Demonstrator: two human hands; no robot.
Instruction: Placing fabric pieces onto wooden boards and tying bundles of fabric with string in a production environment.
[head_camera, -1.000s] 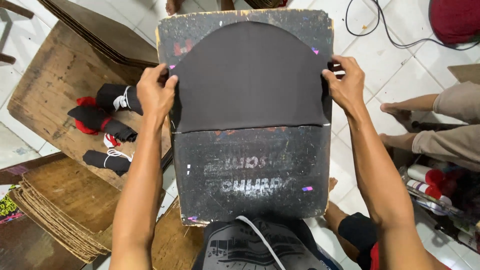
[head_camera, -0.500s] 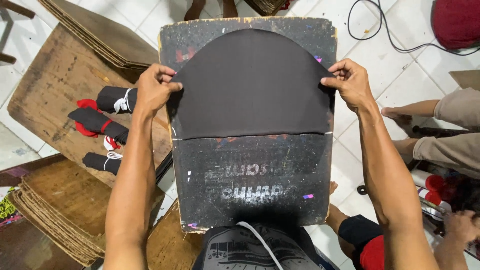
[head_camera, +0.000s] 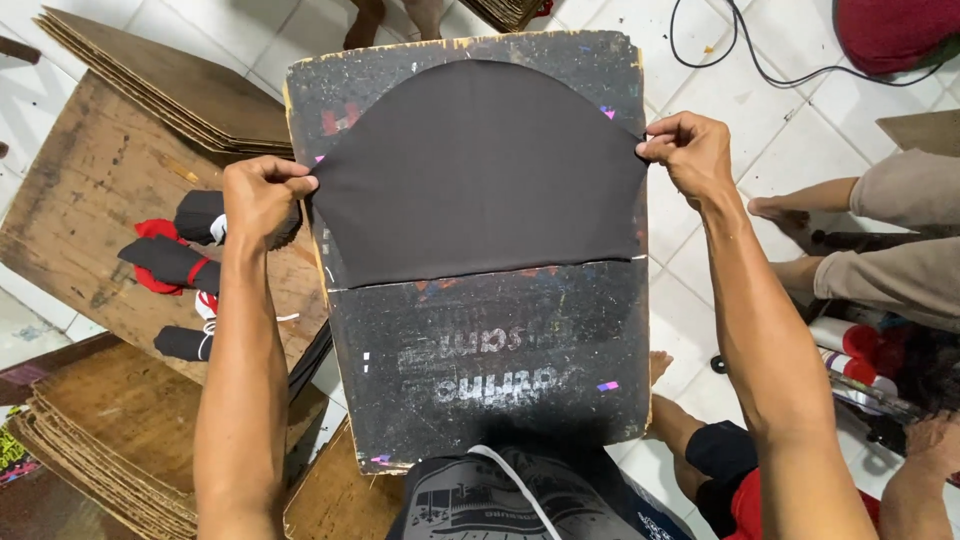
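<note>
Two hands, left hand (head_camera: 258, 197); right hand (head_camera: 690, 152), pinch one black cloth (head_camera: 480, 175); one board (head_camera: 490, 350).

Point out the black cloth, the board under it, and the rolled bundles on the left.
black cloth (head_camera: 480, 170), head view, its middle.
board (head_camera: 490, 350), head view, bare lower half.
rolled bundles (head_camera: 170, 262), head view, the middle bundle's black part.

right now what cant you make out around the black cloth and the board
All in the head view:
- Board surface under the black cloth: covered by the cloth.
- Board's near edge: hidden by the wearer's shirt.
- Fingertips of the left hand and right hand: curled around the cloth edges, pinch hidden.
- Rolled black bundles: partly behind the left forearm.
- Seated person at right: cut off by the frame edge.
</note>
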